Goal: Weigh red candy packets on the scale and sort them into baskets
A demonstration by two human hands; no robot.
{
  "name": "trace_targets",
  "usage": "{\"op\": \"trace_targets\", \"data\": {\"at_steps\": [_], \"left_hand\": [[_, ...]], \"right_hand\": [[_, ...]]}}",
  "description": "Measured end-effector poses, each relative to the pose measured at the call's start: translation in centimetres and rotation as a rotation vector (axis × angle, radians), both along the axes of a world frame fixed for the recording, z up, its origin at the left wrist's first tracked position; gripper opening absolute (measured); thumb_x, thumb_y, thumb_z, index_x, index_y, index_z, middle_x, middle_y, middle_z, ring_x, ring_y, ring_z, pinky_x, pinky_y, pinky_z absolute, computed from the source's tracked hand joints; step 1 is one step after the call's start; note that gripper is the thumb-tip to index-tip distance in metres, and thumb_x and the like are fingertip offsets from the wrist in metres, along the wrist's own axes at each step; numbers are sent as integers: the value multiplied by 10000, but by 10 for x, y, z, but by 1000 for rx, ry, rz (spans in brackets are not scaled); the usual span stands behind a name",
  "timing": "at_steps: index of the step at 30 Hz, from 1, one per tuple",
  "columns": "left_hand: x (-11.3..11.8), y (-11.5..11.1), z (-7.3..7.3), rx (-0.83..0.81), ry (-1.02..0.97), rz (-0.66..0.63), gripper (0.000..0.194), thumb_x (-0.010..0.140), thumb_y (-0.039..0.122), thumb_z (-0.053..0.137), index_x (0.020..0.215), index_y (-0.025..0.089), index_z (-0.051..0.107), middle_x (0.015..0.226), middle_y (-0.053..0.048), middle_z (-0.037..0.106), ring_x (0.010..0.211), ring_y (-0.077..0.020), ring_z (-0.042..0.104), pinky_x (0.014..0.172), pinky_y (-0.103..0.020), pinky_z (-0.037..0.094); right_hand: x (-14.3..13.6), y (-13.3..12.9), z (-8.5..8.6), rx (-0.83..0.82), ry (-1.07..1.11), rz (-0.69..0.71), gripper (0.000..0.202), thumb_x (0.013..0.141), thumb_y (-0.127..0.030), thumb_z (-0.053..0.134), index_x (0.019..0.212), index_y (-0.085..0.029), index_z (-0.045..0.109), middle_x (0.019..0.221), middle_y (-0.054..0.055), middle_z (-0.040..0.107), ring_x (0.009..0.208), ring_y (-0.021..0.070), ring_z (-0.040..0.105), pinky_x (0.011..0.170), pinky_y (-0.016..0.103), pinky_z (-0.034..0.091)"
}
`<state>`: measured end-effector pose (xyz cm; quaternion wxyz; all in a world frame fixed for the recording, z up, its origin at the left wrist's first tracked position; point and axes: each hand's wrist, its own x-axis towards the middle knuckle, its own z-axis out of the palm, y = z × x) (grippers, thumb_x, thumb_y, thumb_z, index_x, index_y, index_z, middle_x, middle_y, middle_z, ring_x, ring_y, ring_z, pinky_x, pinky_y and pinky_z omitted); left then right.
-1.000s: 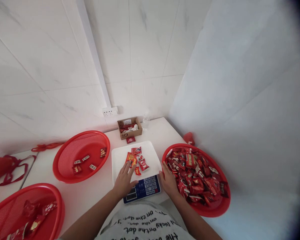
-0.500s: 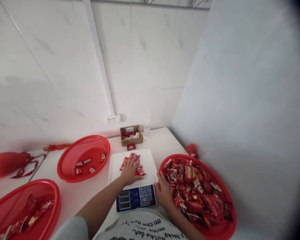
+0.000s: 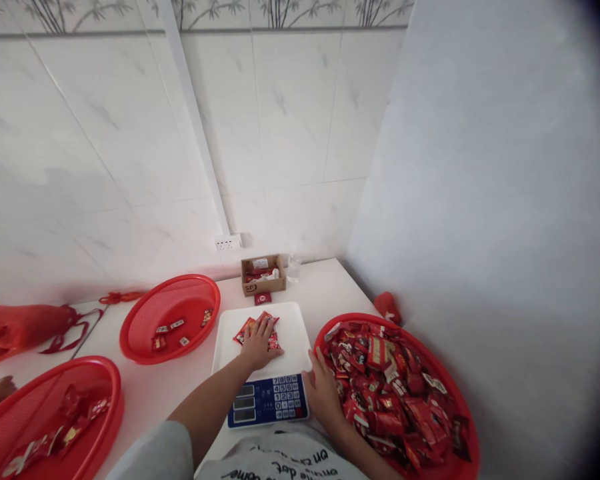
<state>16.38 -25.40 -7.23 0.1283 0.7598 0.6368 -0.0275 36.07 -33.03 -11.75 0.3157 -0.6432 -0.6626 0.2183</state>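
Several small red foil snack packets (image 3: 245, 330) are lying on the white rectangular scale platform (image 3: 290, 340); we are pressing our left hand (image 3: 258, 345) flat on them, fingers spread. Our right hand (image 3: 323, 395) is resting open at the rim of the round red plastic basket (image 3: 467, 427) on the white tabletop (image 3: 325, 287).

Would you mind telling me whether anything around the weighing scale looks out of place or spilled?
Two red packets lie loose on the white table: one small red packet in front of the brown cardboard box, another red packet beside the full red basket.
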Motion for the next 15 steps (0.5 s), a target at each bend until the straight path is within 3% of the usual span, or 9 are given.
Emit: {"op": "trace_targets", "data": {"at_steps": [11,15], "left_hand": [[-27,1,12,-78,-10,-184,984,660,654,576,1442,281,109,1522,-77,143,1383,-313,88,1088,-538,69],[-21,5,17,-107,-11,-156,916,699,644,537,1438,290,129,1527,-68,123,1383,-303,100,1085,-548,88]], "right_hand": [[1,-1,-6,35,94,6,484,803,-280,413,1266,-163,496,1362,104,453,1269,242,395,1054,417,320],[1,-1,-6,50,95,-1,477,799,-280,412,1249,-153,506,1363,112,450,1266,250,396,1051,431,319]]}}
